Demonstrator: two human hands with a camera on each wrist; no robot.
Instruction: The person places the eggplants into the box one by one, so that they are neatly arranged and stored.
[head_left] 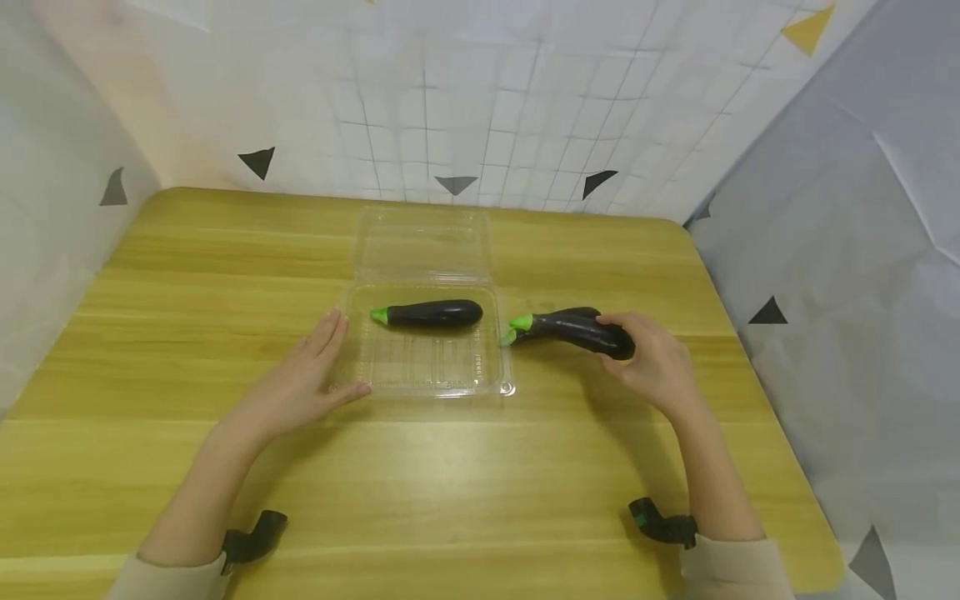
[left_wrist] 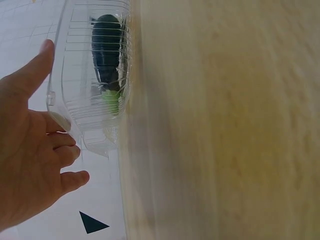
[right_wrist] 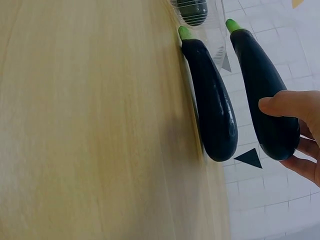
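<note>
A clear plastic clamshell box lies on the table with its lid folded back. One dark eggplant with a green stem end lies inside it, crosswise. At the box's left side rests my left hand, fingers extended along the side wall and thumb by the front corner. My right hand grips a second eggplant near its thick end, thumb on one side and fingers on the other. This eggplant is raised above a third eggplant lying on the table right of the box, partly covering it in the head view.
The wooden table has white walls behind and at both sides, with dark triangles and grid lines on them. Black curved camera mounts are strapped to both wrists.
</note>
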